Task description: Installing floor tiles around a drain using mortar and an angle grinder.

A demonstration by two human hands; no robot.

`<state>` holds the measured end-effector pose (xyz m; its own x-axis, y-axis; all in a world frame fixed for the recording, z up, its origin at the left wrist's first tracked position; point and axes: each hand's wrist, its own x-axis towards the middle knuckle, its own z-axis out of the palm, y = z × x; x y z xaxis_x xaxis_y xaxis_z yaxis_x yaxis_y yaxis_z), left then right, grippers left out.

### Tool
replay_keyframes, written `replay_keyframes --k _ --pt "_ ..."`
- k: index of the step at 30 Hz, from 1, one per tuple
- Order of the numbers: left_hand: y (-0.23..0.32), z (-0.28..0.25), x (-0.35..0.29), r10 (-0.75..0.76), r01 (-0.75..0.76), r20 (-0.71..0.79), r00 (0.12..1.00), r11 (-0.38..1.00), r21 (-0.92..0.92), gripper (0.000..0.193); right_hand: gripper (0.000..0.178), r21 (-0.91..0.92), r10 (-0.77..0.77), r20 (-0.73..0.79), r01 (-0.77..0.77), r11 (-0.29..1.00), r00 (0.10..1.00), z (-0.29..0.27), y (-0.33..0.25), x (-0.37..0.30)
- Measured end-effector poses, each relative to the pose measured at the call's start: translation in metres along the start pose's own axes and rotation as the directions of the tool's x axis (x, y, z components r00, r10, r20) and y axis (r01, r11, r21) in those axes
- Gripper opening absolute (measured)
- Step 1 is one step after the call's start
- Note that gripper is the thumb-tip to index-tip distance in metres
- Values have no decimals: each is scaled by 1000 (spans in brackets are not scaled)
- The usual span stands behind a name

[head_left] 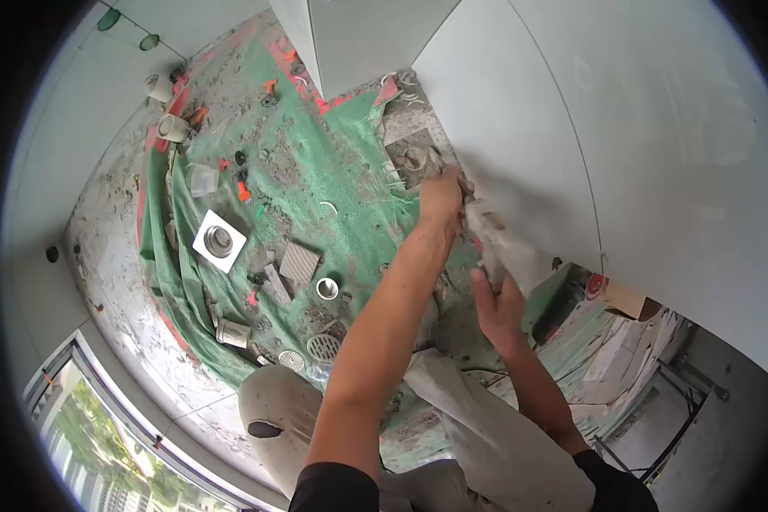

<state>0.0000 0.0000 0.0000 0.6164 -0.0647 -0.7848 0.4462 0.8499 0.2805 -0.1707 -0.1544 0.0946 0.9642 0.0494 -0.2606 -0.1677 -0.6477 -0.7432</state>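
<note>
A crumpled, dirty whitish bag or cloth (pixel 514 249), partly smeared by motion, hangs beside the white wall panel. My left hand (pixel 442 201) is closed at its upper end, with the fingertips partly hidden. Lower down, my right hand (pixel 500 312) holds the near edge of it, thumb pointing up. Just beyond my left hand lies a square cut-out in the floor (pixel 408 155) with rubble and dusty scraps in it. A green woven sheet (pixel 341 183) covers the floor to the left of my left forearm.
On the sheet lie a square white plate with a round metal drain (pixel 219 241), a beige tile piece (pixel 299 262), a metal ring (pixel 327 288), round grates (pixel 322 347) and orange tile levelers (pixel 243 188). White cups (pixel 172 128) stand far left. A cardboard box (pixel 630 301) sits right.
</note>
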Motion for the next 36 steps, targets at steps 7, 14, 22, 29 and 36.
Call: replay_keyframes --k 7,14,22,29,36 --pt "13 -15 3 4 -4 6 1000 1000 31 17 35 -12 -113 -129 112 994 985 24 -10 11" --pt "9 12 -12 -32 30 60 998 999 19 19 35 -152 -147 -223 115 982 964 15 23 8" --pt "-18 -1 -30 33 -27 -72 997 996 83 23 32 77 -27 -158 40 996 987 0 -6 -17" --pt "-13 13 -28 -84 87 -96 992 996 30 19 35 50 -110 -141 118 992 984 -22 -21 -17" --pt "-16 14 1 -111 107 -109 988 993 -44 14 39 171 -210 -174 239 956 962 -32 -67 -7"
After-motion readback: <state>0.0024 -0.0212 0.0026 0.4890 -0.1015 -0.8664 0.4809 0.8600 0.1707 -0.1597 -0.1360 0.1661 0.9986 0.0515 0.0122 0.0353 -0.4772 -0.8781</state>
